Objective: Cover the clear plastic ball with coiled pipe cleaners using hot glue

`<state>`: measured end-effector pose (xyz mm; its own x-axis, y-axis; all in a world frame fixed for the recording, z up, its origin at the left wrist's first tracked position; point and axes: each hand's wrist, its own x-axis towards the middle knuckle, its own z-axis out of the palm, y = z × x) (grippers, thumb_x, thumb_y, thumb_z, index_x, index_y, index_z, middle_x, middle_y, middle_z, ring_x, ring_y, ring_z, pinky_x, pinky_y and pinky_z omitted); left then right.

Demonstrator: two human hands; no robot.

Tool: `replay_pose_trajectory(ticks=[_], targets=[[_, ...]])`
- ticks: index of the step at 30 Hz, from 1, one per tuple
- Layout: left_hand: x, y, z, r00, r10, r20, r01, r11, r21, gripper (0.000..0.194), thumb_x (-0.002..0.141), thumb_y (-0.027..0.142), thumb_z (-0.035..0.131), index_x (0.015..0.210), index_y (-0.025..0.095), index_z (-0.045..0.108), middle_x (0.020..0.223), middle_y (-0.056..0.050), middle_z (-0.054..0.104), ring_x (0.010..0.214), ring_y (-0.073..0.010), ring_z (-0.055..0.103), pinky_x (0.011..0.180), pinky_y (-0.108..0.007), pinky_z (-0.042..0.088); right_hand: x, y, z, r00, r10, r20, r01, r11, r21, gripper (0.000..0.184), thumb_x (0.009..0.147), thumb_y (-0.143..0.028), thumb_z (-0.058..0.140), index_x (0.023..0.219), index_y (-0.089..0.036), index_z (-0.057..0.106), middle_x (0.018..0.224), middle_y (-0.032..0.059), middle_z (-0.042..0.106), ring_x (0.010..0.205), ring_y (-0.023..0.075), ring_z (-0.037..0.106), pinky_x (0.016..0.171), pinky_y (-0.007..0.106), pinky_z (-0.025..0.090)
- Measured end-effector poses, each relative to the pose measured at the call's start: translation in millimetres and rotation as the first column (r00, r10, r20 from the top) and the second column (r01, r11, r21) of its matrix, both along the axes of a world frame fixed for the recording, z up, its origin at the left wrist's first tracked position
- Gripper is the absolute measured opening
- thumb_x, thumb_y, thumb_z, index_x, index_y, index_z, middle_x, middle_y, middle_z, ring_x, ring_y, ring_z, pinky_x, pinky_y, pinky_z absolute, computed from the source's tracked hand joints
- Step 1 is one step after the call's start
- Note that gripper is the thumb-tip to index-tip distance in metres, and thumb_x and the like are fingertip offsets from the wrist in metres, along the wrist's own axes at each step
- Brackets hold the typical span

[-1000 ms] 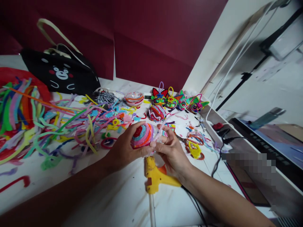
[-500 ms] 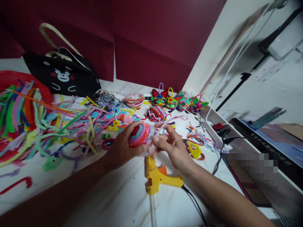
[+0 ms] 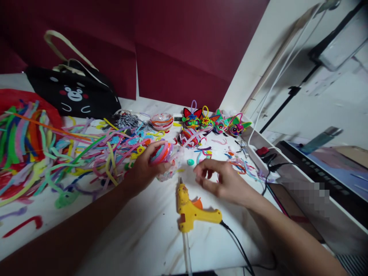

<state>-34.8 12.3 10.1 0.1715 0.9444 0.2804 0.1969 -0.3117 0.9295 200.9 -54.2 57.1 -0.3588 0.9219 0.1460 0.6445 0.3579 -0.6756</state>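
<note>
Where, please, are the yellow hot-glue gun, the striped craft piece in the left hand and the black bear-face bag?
Yellow hot-glue gun [image 3: 188, 211]: head view, on its body.
Striped craft piece [image 3: 163, 153]: head view, on its coloured bands.
Black bear-face bag [image 3: 75, 94]: head view, on its printed front.

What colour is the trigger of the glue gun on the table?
The trigger is orange; the head view shows it best.

Maroon panels [image 3: 184, 46] (split by a narrow gap), pale wall [image 3: 261, 42] at right, marbled white tabletop [image 3: 143, 237]
</note>
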Motion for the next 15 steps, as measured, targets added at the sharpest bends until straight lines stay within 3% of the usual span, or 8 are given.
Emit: replay_pose_trajectory(ticks=[3,7,11,15], targets=[[-2,3,1.0,0.999,0.026,0.046,-0.025,0.999,-0.025,0.069,0.067,0.045,0.072,0.13,0.02,0.058,0.138,-0.008,0.061,0.129,-0.0353,0.053,0.105,-0.043,0.047,4,-20,-5.7,0.937,0.163,0.308,-0.158,0.987,-0.042,0.038,0.081,-0.026,0.066,0.117,-0.014,0.066,0.122,0.0136,0.067,0.11,0.028,0.062,0.093,0.039,0.05],[-3,4,-0.6,0.996,0.039,0.076,-0.037,0.999,-0.031,0.07,0.068,0.045,0.072,0.132,0.02,0.058,0.138,-0.007,0.062,0.129,-0.034,0.054,0.106,-0.041,0.046,-1,-43,-21.3,0.79,0.234,0.567,-0.197,0.972,-0.128,0.052,0.081,-0.028,0.062,0.128,-0.007,0.06,0.136,0.0213,0.057,0.124,0.0375,0.053,0.105,0.054,0.044],[-2,5,-1.0,0.994,0.046,0.104,-0.041,0.998,-0.042,0.069,0.067,0.044,0.073,0.131,0.022,0.059,0.142,-0.007,0.06,0.131,-0.0344,0.052,0.108,-0.042,0.045,-8,-52,-34.8,0.749,0.211,0.628,-0.194,0.976,-0.097,0.051,0.084,-0.022,0.054,0.131,-0.004,0.057,0.13,0.0203,0.059,0.119,0.0368,0.054,0.105,0.055,0.044],[1,5,1.3,0.992,0.081,0.094,-0.077,0.996,-0.047,0.07,0.066,0.046,0.071,0.129,0.019,0.059,0.132,-0.009,0.066,0.119,-0.0335,0.061,0.095,-0.04,0.054,-10,-51,-45.3,0.766,0.15,0.625,-0.177,0.984,-0.02,0.036,0.081,-0.018,0.054,0.115,-0.008,0.063,0.112,0.017,0.062,0.102,0.0334,0.057,0.093,0.051,0.052]])
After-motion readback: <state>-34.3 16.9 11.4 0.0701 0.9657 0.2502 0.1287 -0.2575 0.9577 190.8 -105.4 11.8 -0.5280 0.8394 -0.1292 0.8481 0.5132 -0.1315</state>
